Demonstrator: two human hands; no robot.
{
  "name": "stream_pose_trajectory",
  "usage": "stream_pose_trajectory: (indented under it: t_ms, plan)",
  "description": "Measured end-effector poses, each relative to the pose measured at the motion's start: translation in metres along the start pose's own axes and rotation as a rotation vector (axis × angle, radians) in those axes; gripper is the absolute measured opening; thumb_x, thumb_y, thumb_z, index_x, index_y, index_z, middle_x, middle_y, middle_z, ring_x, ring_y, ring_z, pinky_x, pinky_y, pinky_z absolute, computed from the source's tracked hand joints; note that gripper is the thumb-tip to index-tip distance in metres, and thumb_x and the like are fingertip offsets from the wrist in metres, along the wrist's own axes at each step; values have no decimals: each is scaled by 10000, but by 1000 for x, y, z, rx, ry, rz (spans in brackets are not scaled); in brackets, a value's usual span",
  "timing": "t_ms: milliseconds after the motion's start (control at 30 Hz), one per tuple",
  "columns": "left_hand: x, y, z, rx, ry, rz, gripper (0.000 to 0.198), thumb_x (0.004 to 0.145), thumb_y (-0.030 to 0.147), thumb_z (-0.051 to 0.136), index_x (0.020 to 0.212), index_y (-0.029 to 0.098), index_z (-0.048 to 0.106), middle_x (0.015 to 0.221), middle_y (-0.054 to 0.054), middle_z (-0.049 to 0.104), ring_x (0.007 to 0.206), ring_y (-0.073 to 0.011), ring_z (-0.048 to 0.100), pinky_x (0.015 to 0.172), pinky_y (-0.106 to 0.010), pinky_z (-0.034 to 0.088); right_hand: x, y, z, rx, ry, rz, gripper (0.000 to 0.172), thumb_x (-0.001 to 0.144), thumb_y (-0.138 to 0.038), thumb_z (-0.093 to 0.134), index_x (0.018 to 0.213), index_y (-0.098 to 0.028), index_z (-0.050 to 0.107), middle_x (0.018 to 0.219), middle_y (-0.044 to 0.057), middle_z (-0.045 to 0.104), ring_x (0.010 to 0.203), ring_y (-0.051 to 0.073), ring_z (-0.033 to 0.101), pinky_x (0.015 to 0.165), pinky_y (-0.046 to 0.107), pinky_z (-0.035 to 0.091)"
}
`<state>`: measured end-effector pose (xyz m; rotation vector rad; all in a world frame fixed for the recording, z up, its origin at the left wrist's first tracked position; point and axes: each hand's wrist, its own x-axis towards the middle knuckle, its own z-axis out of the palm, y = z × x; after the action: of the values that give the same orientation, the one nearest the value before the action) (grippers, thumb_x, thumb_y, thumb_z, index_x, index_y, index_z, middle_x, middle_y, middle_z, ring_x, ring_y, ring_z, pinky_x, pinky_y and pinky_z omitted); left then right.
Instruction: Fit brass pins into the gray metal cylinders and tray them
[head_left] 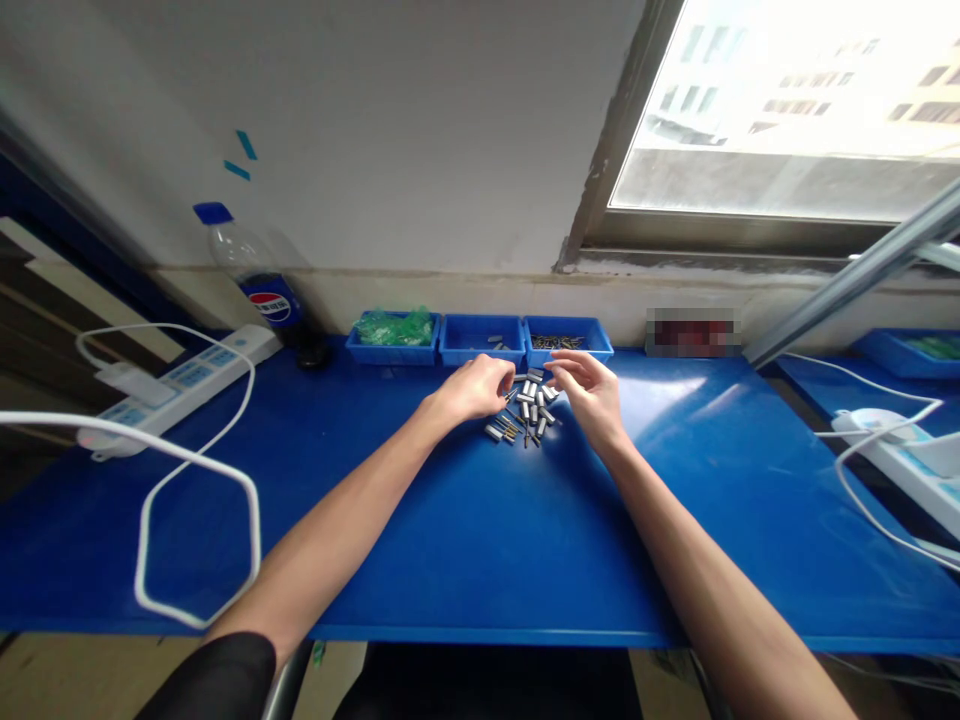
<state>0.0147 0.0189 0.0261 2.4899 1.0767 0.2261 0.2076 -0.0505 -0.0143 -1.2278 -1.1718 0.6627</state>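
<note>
A small pile of silver metal cylinders [528, 409] and thin brass-coloured pins or screws [509, 426] lies on the blue table. At the left edge of the pile is my left hand [480, 387], its fingers curled into a pinch; whatever is between the fingertips is hidden. My right hand [592, 395] hovers at the pile's right side with thumb and fingers apart, and nothing shows between them. Right behind the hands stand a middle blue bin [482, 325] with a few silver pieces and a right blue bin [604, 336] holding many thin metal pieces.
A left blue bin [352, 343] holds green plastic wrap. A cola bottle [262, 290] and a white power strip [184, 385] are at the left, with a white cable [256, 520] looping over the table [480, 560]. At right are a slanted metal bar [847, 265] and another power strip [915, 460].
</note>
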Motion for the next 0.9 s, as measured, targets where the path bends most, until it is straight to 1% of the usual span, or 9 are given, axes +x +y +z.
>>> stream_pose_trajectory:
  t_ms: [167,300,367,500,633,700,800,900]
  plan:
    - [-1,2,-1,58,52,2,151,735,137,658,872,180,704,864,-66,736,717,-182,645,603,-255,408,0,1,2,6,-15,2,285,833,-396,728,1047,-208,722,932,61,784,742,192,729,775,367,610]
    - [1,0,0,65,46,1,156,775,110,637,896,190,695,872,-64,737,734,-187,655,621,-255,408,0,5,2,-2,-37,18,289,833,-408,733,1046,-214,719,959,69,788,733,200,736,761,367,608]
    - [2,-3,2,47,47,5,187,771,86,630,912,194,688,850,-57,735,715,-184,653,619,-253,408,0,6,3,-7,-48,22,293,834,-419,734,1048,-220,718,969,70,789,735,203,738,759,368,609]
    - [3,-13,3,-36,46,39,238,748,68,634,945,196,677,817,-37,736,700,-177,659,612,-241,421,-2,9,3,-21,-95,21,299,843,-426,735,1064,-224,723,915,56,782,744,207,740,753,361,606]
    - [3,-17,1,-150,99,59,169,760,95,647,903,184,659,804,-32,742,714,-169,681,631,-227,460,-3,10,1,-64,-130,8,316,852,-440,728,1083,-226,732,886,55,780,739,216,741,733,366,606]
    - [2,-15,-3,-245,116,83,146,771,119,658,904,180,645,800,-28,746,714,-163,690,642,-225,481,-2,11,1,-75,-158,9,339,838,-458,747,1081,-222,746,856,53,776,727,219,734,717,366,608]
    - [0,-9,-9,-367,104,145,140,776,152,677,903,180,624,793,-18,746,725,-158,701,657,-222,500,-2,10,1,-30,-237,58,382,806,-485,787,1071,-210,768,835,52,780,712,221,730,712,367,609]
    - [-2,-4,-11,-395,107,189,118,786,172,679,885,181,615,794,-15,740,742,-154,702,671,-220,503,-2,8,1,49,-264,118,366,784,-492,815,994,-192,796,839,69,796,732,231,742,742,376,609]
